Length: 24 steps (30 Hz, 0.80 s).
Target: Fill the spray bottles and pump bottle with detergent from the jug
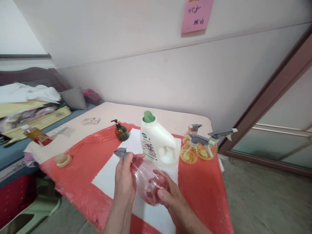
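A clear pink-tinted spray bottle point(148, 182) is held tilted over the table, its grey trigger head point(120, 152) pointing left. My left hand point(124, 172) is closed around the neck end, by the trigger head. The rounded lower end sits in my right hand point(172, 193), thumb on the near side and fingers behind. Just beyond the hands stands a white detergent jug point(158, 143) with a green spout point(148, 116) in its open mouth. It rests on a white cloth point(107, 178). Whether the trigger head is screwed on cannot be made out.
Several spray bottles with yellow liquid point(189, 153) stand at the right. A brown pump bottle point(122, 132) is behind left. On the red sheet point(80, 175) lies a round cap point(63, 161). An amber bottle point(36, 135) lies at the far left edge. A wall point(146, 81) rises behind.
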### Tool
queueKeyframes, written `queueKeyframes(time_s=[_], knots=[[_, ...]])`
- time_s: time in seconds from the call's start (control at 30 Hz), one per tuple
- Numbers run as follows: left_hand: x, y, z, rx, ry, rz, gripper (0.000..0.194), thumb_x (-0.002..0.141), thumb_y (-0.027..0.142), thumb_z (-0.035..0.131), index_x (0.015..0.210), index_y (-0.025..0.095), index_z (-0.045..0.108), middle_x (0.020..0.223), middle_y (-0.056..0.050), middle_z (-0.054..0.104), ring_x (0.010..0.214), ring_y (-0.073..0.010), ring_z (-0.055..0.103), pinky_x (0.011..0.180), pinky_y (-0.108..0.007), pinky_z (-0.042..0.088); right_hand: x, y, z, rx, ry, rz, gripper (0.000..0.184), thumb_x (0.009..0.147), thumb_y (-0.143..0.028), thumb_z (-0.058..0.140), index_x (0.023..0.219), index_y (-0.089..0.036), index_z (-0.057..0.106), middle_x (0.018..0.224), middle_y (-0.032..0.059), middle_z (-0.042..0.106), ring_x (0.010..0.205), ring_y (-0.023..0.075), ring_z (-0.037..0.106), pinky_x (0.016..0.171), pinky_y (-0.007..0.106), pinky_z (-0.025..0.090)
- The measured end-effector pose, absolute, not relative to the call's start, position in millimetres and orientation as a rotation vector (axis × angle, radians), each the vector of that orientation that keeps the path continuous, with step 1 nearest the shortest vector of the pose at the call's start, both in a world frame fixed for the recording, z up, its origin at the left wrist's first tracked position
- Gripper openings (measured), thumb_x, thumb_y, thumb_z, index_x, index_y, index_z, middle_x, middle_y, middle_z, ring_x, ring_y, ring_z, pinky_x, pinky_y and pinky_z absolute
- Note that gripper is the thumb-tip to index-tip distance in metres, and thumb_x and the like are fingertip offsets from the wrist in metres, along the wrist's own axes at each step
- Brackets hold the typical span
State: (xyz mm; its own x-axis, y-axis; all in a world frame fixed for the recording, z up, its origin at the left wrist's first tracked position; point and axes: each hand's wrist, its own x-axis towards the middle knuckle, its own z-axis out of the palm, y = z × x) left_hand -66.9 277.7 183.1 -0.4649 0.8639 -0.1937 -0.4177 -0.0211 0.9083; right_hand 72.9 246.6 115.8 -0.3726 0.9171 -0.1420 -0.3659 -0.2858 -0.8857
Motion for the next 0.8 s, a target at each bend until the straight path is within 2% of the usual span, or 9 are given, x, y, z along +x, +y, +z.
queueKeyframes(time_s=[0.07,0.17,0.2,0.27,0.33,0.57,0.7,0.8], knots=[[-65,276,184,0.607,1.361,1.652,0.035,0.076,0.049,0.064,0.085,0.014,0.065,0.089,-0.010,0.072,0.081,-0.0214,0.065,0.070,-0.031,0.049,76,247,117,-0.933,-1.136,1.657,0.083,0.059,-0.056,0.073,0.130,-0.024,0.042,0.124,0.0115,0.056,0.115,0.0293,0.054,0.096,0.048,0.044],[-55,271,183,0.841,1.543,1.590,0.038,0.080,0.051,0.059,0.092,0.015,0.067,0.096,-0.009,0.072,0.089,-0.0214,0.065,0.078,-0.032,0.048,81,245,115,-1.143,-1.556,1.085,0.086,0.063,-0.032,0.072,0.139,-0.026,0.030,0.143,0.0110,0.041,0.133,0.0293,0.038,0.108,0.052,0.033],[-50,269,181,0.926,1.576,1.555,0.039,0.080,0.051,0.059,0.094,0.016,0.067,0.098,-0.009,0.071,0.092,-0.0220,0.064,0.081,-0.032,0.048,81,244,114,-1.183,-1.689,0.856,0.089,0.062,-0.026,0.070,0.140,-0.026,0.027,0.144,0.0114,0.040,0.134,0.0297,0.035,0.109,0.053,0.032],[-38,264,177,1.061,1.570,1.468,0.041,0.080,0.051,0.059,0.098,0.015,0.067,0.100,-0.010,0.071,0.097,-0.0237,0.064,0.084,-0.034,0.048,83,243,112,-1.215,-1.856,0.497,0.091,0.061,-0.024,0.069,0.141,-0.022,0.025,0.139,0.0139,0.044,0.129,0.0319,0.040,0.105,0.055,0.036],[-26,258,173,1.185,1.498,1.366,0.042,0.081,0.051,0.058,0.104,0.016,0.065,0.106,-0.011,0.070,0.101,-0.0256,0.064,0.085,-0.036,0.049,85,242,113,-1.269,-1.914,0.311,0.087,0.063,-0.027,0.067,0.140,-0.018,0.027,0.133,0.0151,0.049,0.120,0.0319,0.047,0.099,0.055,0.040],[-15,249,165,1.605,1.309,1.151,0.047,0.087,0.043,0.054,0.127,0.019,0.055,0.133,-0.014,0.057,0.125,-0.0251,0.051,0.105,-0.039,0.039,100,241,124,-1.326,-1.847,0.207,0.064,0.075,-0.027,0.060,0.133,-0.018,0.035,0.121,0.0141,0.053,0.106,0.0268,0.051,0.087,0.047,0.046],[-10,247,164,1.724,1.229,1.000,0.059,0.088,0.042,0.052,0.141,0.019,0.040,0.146,-0.014,0.043,0.136,-0.0253,0.037,0.111,-0.041,0.032,121,243,121,-1.333,-1.812,0.283,0.054,0.071,-0.023,0.061,0.123,-0.024,0.044,0.113,0.0100,0.057,0.101,0.0268,0.053,0.082,0.047,0.048],[-6,249,161,1.790,1.223,0.862,0.061,0.086,0.041,0.055,0.141,0.020,0.042,0.145,-0.013,0.045,0.135,-0.0269,0.039,0.110,-0.041,0.031,143,249,115,-1.418,-1.733,0.306,0.050,0.065,-0.017,0.060,0.113,-0.025,0.050,0.101,0.0076,0.060,0.091,0.0273,0.055,0.076,0.049,0.048]])
